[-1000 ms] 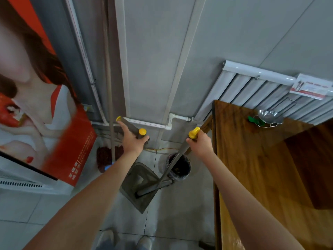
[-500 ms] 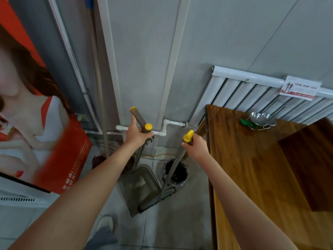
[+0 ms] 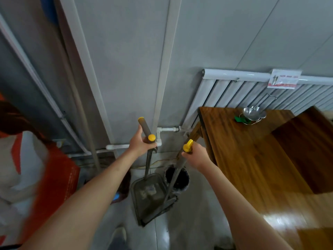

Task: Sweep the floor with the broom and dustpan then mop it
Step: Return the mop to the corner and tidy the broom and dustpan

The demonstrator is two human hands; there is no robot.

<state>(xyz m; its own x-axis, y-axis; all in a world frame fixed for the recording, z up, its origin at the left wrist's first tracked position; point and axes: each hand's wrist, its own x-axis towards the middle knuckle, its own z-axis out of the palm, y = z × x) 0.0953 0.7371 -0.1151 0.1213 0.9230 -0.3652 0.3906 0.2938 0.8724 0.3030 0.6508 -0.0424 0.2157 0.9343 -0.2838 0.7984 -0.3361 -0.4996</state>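
Note:
My left hand grips the grey, yellow-capped handle of the dustpan. The grey pan hangs below it, just above the tiled floor. My right hand grips the yellow-tipped top of the broom handle. That handle slants down to the left, and the broom head lies against the pan's lower right edge. A mop pole leans on the wall at the left, its dark red head mostly hidden behind my left forearm.
A small black bin stands on the floor behind the broom. A wooden table fills the right, carrying a metal dish. A white radiator and pipes line the wall. A red poster stand sits at the left.
The dustpan has swung from tilted to hanging nearly upright, closer to the wall. Both hands keep their grips and sit closer together. The view has shifted left and up.

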